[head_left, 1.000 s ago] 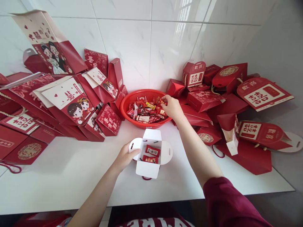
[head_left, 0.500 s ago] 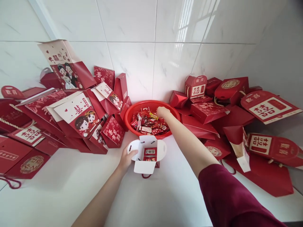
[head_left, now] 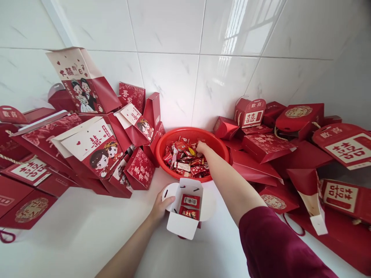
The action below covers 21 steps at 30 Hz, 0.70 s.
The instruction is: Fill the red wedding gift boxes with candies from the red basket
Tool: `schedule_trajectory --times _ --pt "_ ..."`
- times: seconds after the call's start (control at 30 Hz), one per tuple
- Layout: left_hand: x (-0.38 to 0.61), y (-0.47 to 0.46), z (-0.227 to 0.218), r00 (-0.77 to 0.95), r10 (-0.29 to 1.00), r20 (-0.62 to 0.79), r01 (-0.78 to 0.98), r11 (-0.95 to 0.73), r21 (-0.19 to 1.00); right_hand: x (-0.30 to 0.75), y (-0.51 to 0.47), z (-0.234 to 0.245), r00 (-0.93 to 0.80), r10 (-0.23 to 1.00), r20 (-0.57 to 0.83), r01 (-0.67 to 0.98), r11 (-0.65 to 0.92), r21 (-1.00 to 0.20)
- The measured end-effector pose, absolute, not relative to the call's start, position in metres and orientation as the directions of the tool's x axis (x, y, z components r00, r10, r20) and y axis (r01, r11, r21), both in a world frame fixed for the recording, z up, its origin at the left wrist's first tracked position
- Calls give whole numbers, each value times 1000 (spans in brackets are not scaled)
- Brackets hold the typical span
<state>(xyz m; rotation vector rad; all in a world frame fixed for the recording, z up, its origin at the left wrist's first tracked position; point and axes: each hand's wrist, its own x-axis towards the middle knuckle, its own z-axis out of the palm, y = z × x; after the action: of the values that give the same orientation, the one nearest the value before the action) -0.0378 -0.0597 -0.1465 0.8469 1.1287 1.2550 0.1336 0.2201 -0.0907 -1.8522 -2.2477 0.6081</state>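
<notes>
My left hand (head_left: 158, 207) grasps a side flap of an open, white-lined box (head_left: 182, 226), thumb uppermost; two wrapped sweets (head_left: 190, 201) lie inside, just right of that hand. My right hand (head_left: 203, 148) reaches into a red basket (head_left: 161, 164) beyond the box, fingers among loose sweets (head_left: 182, 166); from my remote view I cannot tell whether it grips one. Red cartons (head_left: 139, 168) stand left of both hands on the table (head_left: 223, 239).
</notes>
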Motion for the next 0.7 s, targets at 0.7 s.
schedule_trajectory --times 0.7 --pt "-36 -63 -139 -60 976 -209 -249 188 950 103 250 -108 -267 942 -203 924 190 -333"
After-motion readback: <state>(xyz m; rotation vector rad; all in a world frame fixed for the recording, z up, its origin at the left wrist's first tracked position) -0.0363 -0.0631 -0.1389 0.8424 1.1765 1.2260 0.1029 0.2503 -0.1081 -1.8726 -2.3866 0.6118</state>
